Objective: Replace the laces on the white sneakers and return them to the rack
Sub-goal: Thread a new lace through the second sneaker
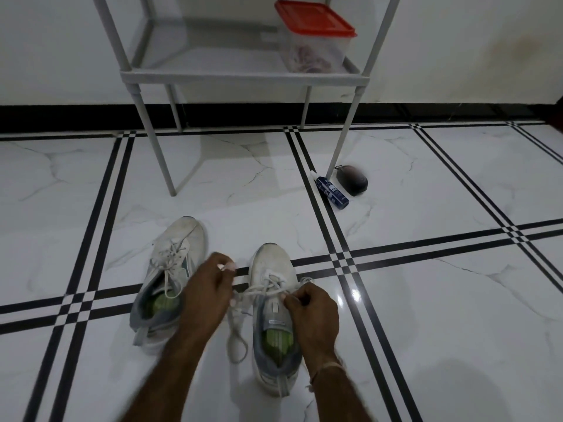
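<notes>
Two white sneakers stand on the tiled floor, toes pointing away from me. The left sneaker has its white lace hanging loose over the tongue. Over the right sneaker both hands work the white lace. My left hand pinches one lace end at the shoe's left side, and a loop of lace trails on the floor below it. My right hand pinches the other lace end above the tongue. The grey rack stands against the wall beyond the shoes.
A clear plastic box with a red lid sits on the rack's lower shelf at the right. By the rack's front right leg lie a blue bottle and a dark shoe brush. A black skirting runs along the white wall.
</notes>
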